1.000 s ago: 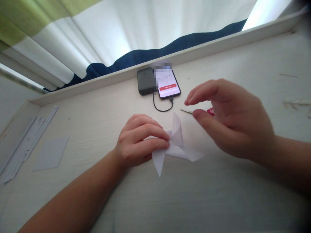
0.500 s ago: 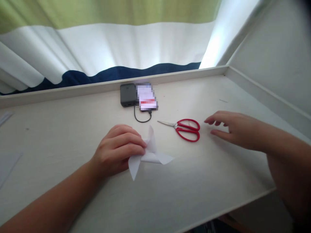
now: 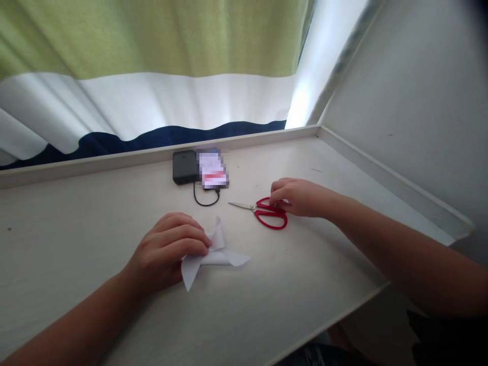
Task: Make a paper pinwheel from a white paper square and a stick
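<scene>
My left hand [image 3: 171,249] is closed on a white paper pinwheel [image 3: 217,258], with its pointed blades sticking out past my fingers. The part under my palm is hidden. To the right lie scissors with red handles [image 3: 271,227], blades pointing left and shut together. My right hand [image 3: 293,197] has its fingers bent down at the upper handle loop, closed on it. The fingertips are partly hidden by the hand and loop.
At the back stand a dark grey power bank [image 3: 184,168] and a phone [image 3: 212,170] joined by a short black cable [image 3: 204,205]. A raised ledge [image 3: 244,144] borders the white table [image 3: 267,295]. A curtain [image 3: 160,46] hangs behind.
My right hand has come left from beside the scissors onto their upper handle. The left hand keeps hold of the pinwheel. The whole view has shifted slightly.
</scene>
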A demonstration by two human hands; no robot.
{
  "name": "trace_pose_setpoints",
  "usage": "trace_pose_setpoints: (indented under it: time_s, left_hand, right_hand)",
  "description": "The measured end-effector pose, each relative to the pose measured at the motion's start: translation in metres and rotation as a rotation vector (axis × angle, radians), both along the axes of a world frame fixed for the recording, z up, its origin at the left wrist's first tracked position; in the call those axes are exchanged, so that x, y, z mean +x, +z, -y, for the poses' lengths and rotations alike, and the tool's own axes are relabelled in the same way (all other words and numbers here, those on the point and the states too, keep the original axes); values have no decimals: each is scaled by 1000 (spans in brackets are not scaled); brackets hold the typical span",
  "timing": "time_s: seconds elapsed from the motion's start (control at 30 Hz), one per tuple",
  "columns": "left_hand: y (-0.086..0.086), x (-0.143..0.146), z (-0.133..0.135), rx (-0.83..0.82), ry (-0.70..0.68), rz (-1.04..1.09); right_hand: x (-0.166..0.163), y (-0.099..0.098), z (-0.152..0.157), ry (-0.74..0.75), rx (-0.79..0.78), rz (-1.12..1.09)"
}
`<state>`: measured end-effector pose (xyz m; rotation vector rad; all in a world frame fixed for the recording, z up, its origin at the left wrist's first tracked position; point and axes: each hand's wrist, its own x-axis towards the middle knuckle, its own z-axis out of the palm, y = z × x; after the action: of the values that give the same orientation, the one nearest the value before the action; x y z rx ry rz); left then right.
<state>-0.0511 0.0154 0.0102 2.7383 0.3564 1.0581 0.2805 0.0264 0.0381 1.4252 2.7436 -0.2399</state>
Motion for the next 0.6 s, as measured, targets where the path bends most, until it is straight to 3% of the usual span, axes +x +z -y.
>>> trace_pose_setpoints:
  time_s: [0.23, 0.4, 0.5, 0.6]
  left_hand:
    - [1, 2, 0, -16, -25, 49]
    - [-2, 2, 1, -36, -17, 67]
    - [-3, 2, 2, -49, -12, 73]
    - [-4, 3, 2, -65, -14, 91]
  right_hand:
    - [-7, 4, -12, 209, 20, 118]
    - [-4, 1, -9, 238, 54, 90]
    - [-2, 1, -7, 156, 38, 6]
    - [-6, 4, 0, -78, -43, -218]
